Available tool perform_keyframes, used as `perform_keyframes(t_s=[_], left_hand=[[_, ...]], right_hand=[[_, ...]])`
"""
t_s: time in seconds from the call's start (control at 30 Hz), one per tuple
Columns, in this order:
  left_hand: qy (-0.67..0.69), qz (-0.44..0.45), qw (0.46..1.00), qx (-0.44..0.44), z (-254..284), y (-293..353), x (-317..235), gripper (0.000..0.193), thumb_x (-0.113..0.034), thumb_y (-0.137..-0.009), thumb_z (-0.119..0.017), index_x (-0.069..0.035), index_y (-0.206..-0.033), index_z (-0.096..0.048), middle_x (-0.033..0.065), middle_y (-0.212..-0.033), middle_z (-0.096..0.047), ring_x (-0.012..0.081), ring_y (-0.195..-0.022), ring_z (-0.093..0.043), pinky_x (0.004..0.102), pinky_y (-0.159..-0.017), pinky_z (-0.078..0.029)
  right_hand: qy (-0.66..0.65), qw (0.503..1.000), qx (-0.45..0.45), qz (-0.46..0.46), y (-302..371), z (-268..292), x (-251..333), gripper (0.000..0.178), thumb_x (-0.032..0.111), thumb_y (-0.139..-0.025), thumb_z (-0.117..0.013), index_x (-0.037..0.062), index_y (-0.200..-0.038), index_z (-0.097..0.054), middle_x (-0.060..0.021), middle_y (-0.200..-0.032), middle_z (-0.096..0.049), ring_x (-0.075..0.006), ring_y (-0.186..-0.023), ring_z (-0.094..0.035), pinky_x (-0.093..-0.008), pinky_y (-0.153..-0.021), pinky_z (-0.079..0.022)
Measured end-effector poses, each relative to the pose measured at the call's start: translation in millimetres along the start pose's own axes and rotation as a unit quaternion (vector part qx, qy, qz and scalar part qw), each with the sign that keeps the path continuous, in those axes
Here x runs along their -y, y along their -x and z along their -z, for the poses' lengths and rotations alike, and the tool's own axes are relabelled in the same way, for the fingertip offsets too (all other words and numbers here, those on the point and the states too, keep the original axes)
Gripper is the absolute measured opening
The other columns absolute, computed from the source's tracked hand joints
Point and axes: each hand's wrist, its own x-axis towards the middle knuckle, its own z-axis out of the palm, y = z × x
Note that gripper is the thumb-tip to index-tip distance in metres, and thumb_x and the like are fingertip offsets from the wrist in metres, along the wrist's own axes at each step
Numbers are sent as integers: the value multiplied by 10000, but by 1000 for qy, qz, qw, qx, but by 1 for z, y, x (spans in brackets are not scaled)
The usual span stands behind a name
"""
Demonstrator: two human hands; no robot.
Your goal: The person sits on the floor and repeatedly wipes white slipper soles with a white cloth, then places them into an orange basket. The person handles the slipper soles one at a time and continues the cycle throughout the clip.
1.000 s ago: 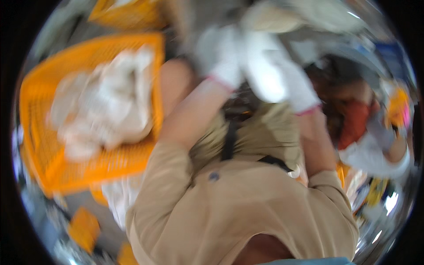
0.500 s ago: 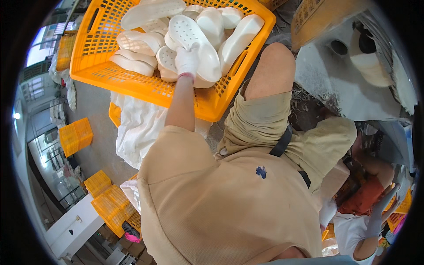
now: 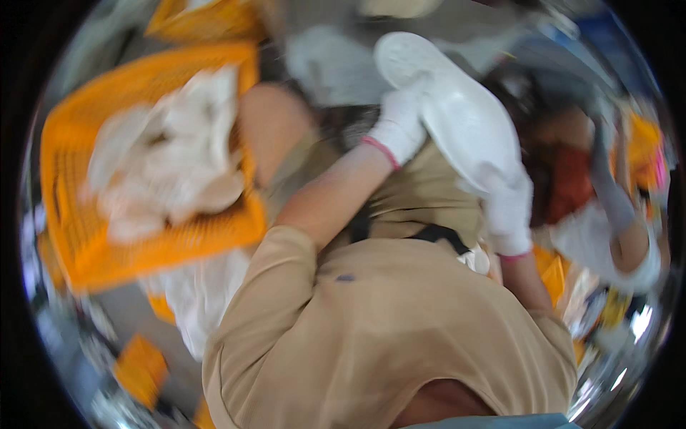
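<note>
A white moulded clog [image 3: 468,118], dotted with small holes near its far end, is held up over my lap. My left hand [image 3: 404,120], in a white glove with a pink cuff, grips it along its left side near the upper end. At its lower end my right hand [image 3: 507,204], gloved alike, closes on it; its fingers are smeared by motion. To the left, more white clogs [image 3: 168,154] lie heaped in a yellow plastic crate [image 3: 168,259], blurred.
White sacking [image 3: 204,307] hangs below the crate. Another yellow crate [image 3: 207,25] stands beyond it, and a yellow box [image 3: 141,370] sits on the floor at lower left. A person in a white shirt [image 3: 607,243] is close on my right.
My left hand has taken a clog out of the crate and brought it right, over my lap. My right hand has come up onto it. The view has swung right.
</note>
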Motion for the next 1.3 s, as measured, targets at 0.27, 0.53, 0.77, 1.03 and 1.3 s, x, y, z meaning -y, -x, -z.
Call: perform_keyframes(t_s=[0.27, 0.53, 0.77, 1.03, 1.3], left_hand=[[-52, -10, 977, 206, -74, -97, -22, 377, -218, -1088, -471, 18, -1364, -572, 184, -1327, -659, 315, -1209, -644, 433, -1066, -527], [-653, -160, 735, -89, 31, -97, -130, 738, -496, -924, -732, 44, -1406, -589, 174, -1289, -680, 290, -1203, -635, 417, -1003, -497], [-554, -220, 802, 29, 26, -28, -111, 567, -181, -888, -822, 59, -1355, -608, 148, -1157, -713, 161, -1044, -676, 328, -895, -576], [-361, -89, 924, 85, -17, -12, -53, 363, -149, -910, -810, 39, -1192, -680, 64, -1052, -742, 138, -885, -693, 289, -795, -563], [-170, -179, 966, 83, -80, -100, 18, 523, -386, -968, -742, 46, -1248, -652, 104, -1154, -700, 224, -1041, -684, 352, -896, -565]], right_hand=[[-81, 974, -58, 203, -88, -7, 37, 353, 139, -971, -556, -71, -1253, -581, -268, -990, -704, -406, -1022, -726, -462, -850, -572], [211, 917, -94, 325, -215, -33, 62, 368, 300, -895, -532, -37, -934, -677, -294, -971, -701, -495, -951, -667, -538, -880, -532], [284, 926, -104, 227, -240, -47, 74, 385, 357, -895, -583, 21, -983, -750, -270, -999, -729, -448, -945, -708, -517, -880, -561], [423, 823, -53, 376, -226, -43, 62, 344, 301, -961, -576, -6, -1034, -713, -223, -896, -726, -394, -876, -719, -456, -779, -551], [96, 948, -170, 251, -148, -7, 41, 622, 234, -841, -726, -4, -1392, -561, -210, -1193, -716, -333, -1103, -713, -381, -973, -553]])
